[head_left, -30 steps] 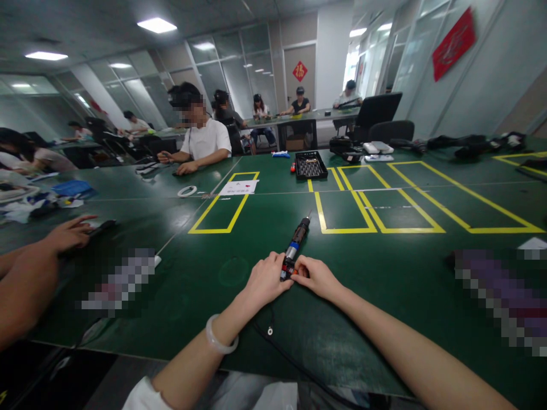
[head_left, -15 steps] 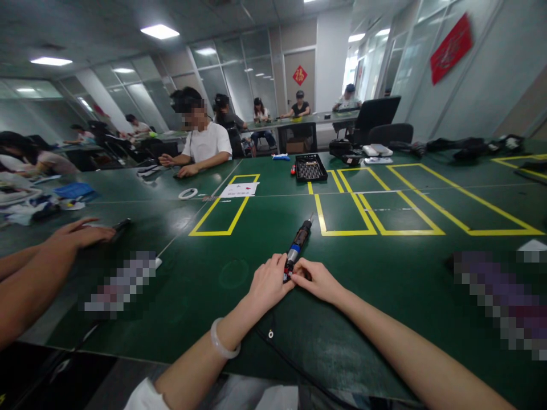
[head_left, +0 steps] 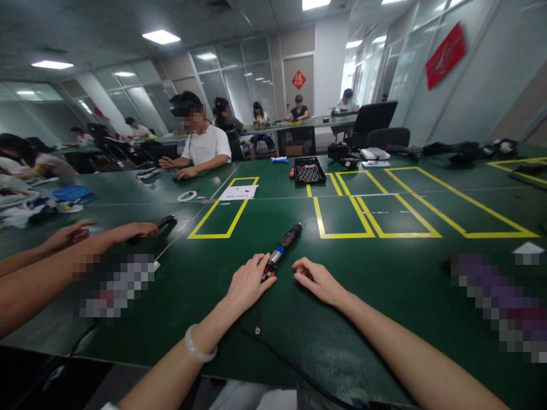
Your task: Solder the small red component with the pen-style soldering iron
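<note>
An electric screwdriver (head_left: 282, 247), black with a blue band, lies slanted on the green table (head_left: 384, 285) with its tip pointing away to the right. My left hand (head_left: 248, 282) rests with its fingers stretched out, the fingertips touching the tool's near end. My right hand (head_left: 317, 279) lies on the table just right of that end, loosely curled, holding nothing and not touching the tool. A black cable (head_left: 273, 350) runs from the tool's end back toward me. A pale bangle (head_left: 197, 352) sits on my left wrist.
A co-worker's two arms reach in from the left, one hand (head_left: 137, 230) on a black tool. Yellow tape rectangles (head_left: 359, 213) mark the table. Farther off are a black parts tray (head_left: 310, 169), a white sheet (head_left: 239, 192) and a white ring (head_left: 187, 196). Other people sit at the tables behind.
My right hand has let go of the screwdriver's end and drawn slightly right. The tool has swung to lean further right. The co-worker's hand slid right with its black tool.
</note>
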Demonstrator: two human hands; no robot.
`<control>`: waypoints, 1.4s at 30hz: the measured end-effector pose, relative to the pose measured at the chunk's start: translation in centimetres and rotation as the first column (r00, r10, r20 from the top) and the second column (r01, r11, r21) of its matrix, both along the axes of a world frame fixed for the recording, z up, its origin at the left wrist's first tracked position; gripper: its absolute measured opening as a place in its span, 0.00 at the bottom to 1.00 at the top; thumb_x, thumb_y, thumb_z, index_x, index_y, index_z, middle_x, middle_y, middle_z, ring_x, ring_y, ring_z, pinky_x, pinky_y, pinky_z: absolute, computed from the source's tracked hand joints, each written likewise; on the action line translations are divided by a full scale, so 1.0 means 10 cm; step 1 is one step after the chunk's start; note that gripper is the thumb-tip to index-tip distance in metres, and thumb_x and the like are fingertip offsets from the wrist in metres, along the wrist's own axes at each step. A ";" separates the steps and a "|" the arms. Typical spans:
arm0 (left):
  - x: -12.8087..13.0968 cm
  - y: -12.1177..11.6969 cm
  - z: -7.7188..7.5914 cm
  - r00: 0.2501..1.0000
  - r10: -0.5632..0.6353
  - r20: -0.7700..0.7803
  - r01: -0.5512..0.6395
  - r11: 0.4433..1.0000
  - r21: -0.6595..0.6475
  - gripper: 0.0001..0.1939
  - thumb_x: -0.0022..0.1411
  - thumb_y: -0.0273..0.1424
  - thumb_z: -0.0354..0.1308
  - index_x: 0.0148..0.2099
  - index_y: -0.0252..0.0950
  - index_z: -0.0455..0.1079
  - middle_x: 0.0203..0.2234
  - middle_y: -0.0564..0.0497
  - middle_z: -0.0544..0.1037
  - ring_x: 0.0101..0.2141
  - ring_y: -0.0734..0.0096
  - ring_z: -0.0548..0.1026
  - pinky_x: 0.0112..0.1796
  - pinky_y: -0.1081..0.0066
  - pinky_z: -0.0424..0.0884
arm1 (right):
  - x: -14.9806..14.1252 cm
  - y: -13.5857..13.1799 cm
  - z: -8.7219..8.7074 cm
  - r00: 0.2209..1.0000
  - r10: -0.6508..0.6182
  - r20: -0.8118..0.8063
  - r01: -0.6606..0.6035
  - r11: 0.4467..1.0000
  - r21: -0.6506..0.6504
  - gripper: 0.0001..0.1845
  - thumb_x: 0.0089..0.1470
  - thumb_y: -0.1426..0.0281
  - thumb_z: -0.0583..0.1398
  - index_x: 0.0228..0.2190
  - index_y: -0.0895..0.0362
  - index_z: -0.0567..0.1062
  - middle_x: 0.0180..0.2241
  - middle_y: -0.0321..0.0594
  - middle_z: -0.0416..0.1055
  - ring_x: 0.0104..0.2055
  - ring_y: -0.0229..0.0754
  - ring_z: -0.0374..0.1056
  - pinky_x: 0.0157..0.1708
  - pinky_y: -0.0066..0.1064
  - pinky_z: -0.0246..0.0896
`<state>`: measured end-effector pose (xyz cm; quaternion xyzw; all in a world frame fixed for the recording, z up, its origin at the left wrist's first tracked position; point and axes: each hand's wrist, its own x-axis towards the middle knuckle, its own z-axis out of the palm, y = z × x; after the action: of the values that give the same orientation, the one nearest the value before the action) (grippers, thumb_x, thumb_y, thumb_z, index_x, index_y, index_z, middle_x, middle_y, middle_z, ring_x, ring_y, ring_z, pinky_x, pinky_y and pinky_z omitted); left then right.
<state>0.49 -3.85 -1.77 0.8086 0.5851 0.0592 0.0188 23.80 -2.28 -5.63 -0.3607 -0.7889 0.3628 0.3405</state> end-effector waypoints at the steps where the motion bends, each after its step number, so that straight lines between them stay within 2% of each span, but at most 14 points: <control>1: -0.09 0.00 0.00 1.000 0.024 -0.014 -0.024 1.000 -0.001 0.30 0.62 0.46 0.48 0.63 0.40 0.54 0.54 0.44 0.65 0.48 0.59 0.70 0.44 0.65 0.67 | 0.00 0.00 0.00 1.000 0.000 0.004 0.000 1.000 0.001 0.10 0.61 0.65 0.54 0.43 0.56 0.67 0.30 0.35 0.67 0.30 0.36 0.63 0.32 0.27 0.57; 5: -0.53 -0.03 0.00 0.988 0.145 -0.061 -0.146 0.989 -0.006 0.31 0.63 0.47 0.45 0.64 0.40 0.54 0.56 0.44 0.64 0.47 0.60 0.71 0.43 0.65 0.69 | -0.01 0.00 -0.01 1.000 -0.002 0.019 0.002 1.000 0.000 0.11 0.61 0.65 0.54 0.43 0.56 0.68 0.30 0.35 0.68 0.30 0.36 0.64 0.32 0.27 0.57; 13: -1.62 -0.09 -0.07 0.930 0.348 -0.118 -0.352 0.936 -0.013 0.35 0.63 0.50 0.39 0.65 0.37 0.52 0.58 0.42 0.62 0.50 0.55 0.70 0.47 0.60 0.67 | -0.03 0.00 -0.02 0.998 -0.018 0.068 0.015 0.999 0.044 0.08 0.60 0.67 0.55 0.39 0.57 0.70 0.28 0.35 0.69 0.29 0.36 0.65 0.30 0.26 0.56; 18: -2.19 -0.11 -0.13 0.905 0.401 -0.139 -0.407 0.913 -0.014 0.38 0.62 0.52 0.39 0.65 0.31 0.52 0.58 0.39 0.61 0.53 0.51 0.68 0.49 0.58 0.66 | -0.04 0.01 -0.02 0.996 -0.022 0.088 0.018 0.999 0.048 0.07 0.59 0.68 0.55 0.37 0.57 0.71 0.28 0.35 0.69 0.29 0.36 0.65 0.30 0.26 0.56; 21: -2.38 -0.13 -0.12 0.906 0.392 -0.158 -0.396 0.918 0.004 0.38 0.61 0.52 0.39 0.64 0.30 0.54 0.57 0.38 0.63 0.53 0.50 0.67 0.51 0.58 0.64 | -0.04 0.01 -0.02 0.995 -0.026 0.097 0.021 0.999 0.050 0.06 0.58 0.69 0.56 0.35 0.57 0.72 0.28 0.35 0.69 0.29 0.36 0.65 0.30 0.26 0.56; 24: -2.36 -0.18 -0.07 0.900 0.383 -0.209 -0.368 0.924 0.108 0.36 0.61 0.51 0.41 0.63 0.31 0.56 0.55 0.38 0.65 0.52 0.48 0.67 0.50 0.56 0.64 | -0.04 0.01 -0.03 0.995 -0.028 0.100 0.023 0.998 0.056 0.06 0.58 0.70 0.56 0.35 0.57 0.72 0.28 0.35 0.69 0.29 0.36 0.64 0.30 0.26 0.56; 27: -2.20 -0.25 -0.01 0.882 0.402 -0.248 -0.343 0.906 0.249 0.30 0.61 0.47 0.43 0.57 0.33 0.62 0.55 0.37 0.66 0.51 0.47 0.67 0.47 0.55 0.65 | -0.04 0.01 -0.03 0.994 -0.025 0.103 0.019 0.998 0.059 0.05 0.58 0.70 0.56 0.35 0.57 0.72 0.29 0.36 0.70 0.29 0.36 0.64 0.30 0.26 0.56; 31: -2.05 -0.30 0.06 0.886 0.380 -0.268 -0.308 0.911 0.274 0.19 0.62 0.43 0.42 0.41 0.36 0.68 0.49 0.41 0.71 0.47 0.52 0.70 0.46 0.57 0.66 | -0.03 0.01 -0.02 0.994 -0.024 0.108 0.018 0.998 0.063 0.05 0.58 0.70 0.56 0.35 0.57 0.72 0.29 0.36 0.70 0.29 0.37 0.65 0.30 0.26 0.56; 34: -1.97 -0.29 0.13 0.884 0.419 -0.206 -0.336 0.878 0.341 0.19 0.63 0.41 0.41 0.39 0.35 0.68 0.48 0.40 0.72 0.47 0.52 0.71 0.46 0.56 0.65 | -0.04 0.01 -0.01 0.993 -0.027 0.113 0.019 0.998 0.068 0.05 0.58 0.71 0.56 0.34 0.57 0.72 0.29 0.36 0.70 0.30 0.37 0.65 0.31 0.26 0.56; 36: -1.83 -0.27 0.20 0.901 0.421 -0.106 -0.363 0.865 0.348 0.19 0.63 0.43 0.42 0.43 0.35 0.67 0.47 0.41 0.73 0.46 0.52 0.72 0.46 0.57 0.66 | -0.05 0.01 -0.01 0.992 -0.029 0.120 0.021 0.997 0.069 0.05 0.58 0.71 0.56 0.34 0.57 0.72 0.29 0.36 0.70 0.30 0.37 0.65 0.31 0.26 0.56; 39: -1.43 -0.22 0.30 0.922 0.343 0.180 -0.374 0.909 0.184 0.20 0.63 0.45 0.44 0.48 0.38 0.65 0.42 0.45 0.77 0.40 0.59 0.75 0.42 0.63 0.69 | -0.05 0.02 -0.02 0.989 -0.039 0.144 0.027 0.996 0.082 0.07 0.59 0.70 0.55 0.30 0.57 0.72 0.28 0.36 0.69 0.29 0.37 0.64 0.30 0.27 0.55; 40: -1.24 -0.20 0.32 0.908 0.292 0.300 -0.335 0.936 0.103 0.19 0.64 0.45 0.44 0.48 0.39 0.64 0.40 0.47 0.77 0.39 0.62 0.76 0.42 0.65 0.69 | -0.05 0.03 -0.03 0.988 -0.038 0.150 0.025 0.996 0.086 0.08 0.59 0.70 0.55 0.29 0.58 0.71 0.27 0.36 0.68 0.30 0.37 0.64 0.30 0.27 0.54; 42: -0.85 -0.14 0.34 0.850 0.173 0.497 -0.181 0.983 -0.033 0.18 0.64 0.45 0.45 0.47 0.39 0.65 0.39 0.49 0.77 0.39 0.66 0.76 0.42 0.68 0.69 | -0.04 0.03 -0.03 0.987 -0.026 0.155 0.013 0.996 0.084 0.11 0.59 0.69 0.55 0.26 0.58 0.70 0.26 0.36 0.68 0.29 0.37 0.63 0.30 0.27 0.54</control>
<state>-8.03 -5.25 1.59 0.7089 0.6318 0.2713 0.1572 23.36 -1.99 -5.93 -0.3814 -0.8239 0.2969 0.2958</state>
